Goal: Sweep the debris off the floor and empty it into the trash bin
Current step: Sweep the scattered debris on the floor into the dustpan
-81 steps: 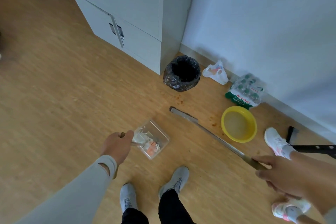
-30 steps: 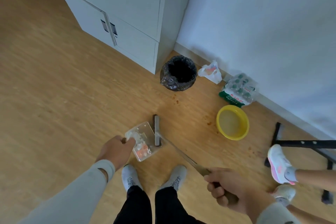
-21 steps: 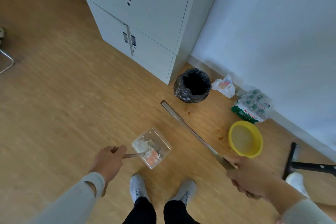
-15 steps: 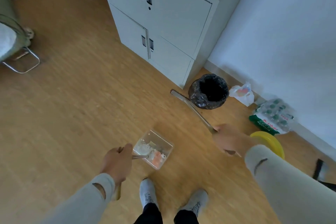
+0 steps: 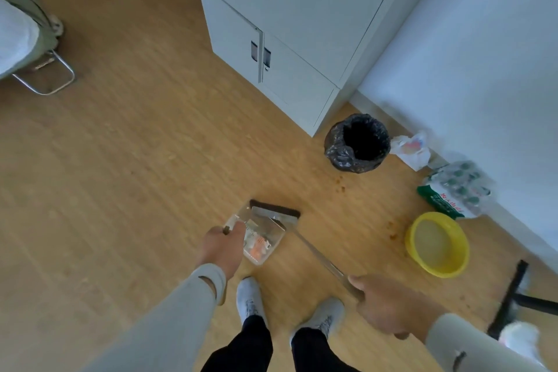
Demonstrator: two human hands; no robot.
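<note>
Left hand: I grip the dustpan's handle, fingers curled round it.
Dustpan: clear plastic, on the floor, holding white and orange scraps.
Broom: dark head at the pan's far edge.
Right hand: my fingers clench the broom's shaft.
Trash bin: black-lined, beside the cabinet.

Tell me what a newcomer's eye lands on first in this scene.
At centre, the left hand holds a clear dustpan of white and orange scraps while the right hand grips the broom, its head at the pan's far edge. To the right, a bright yellow basin sits near the wall, and a black-lined trash bin stands beside the white cabinet.
</note>
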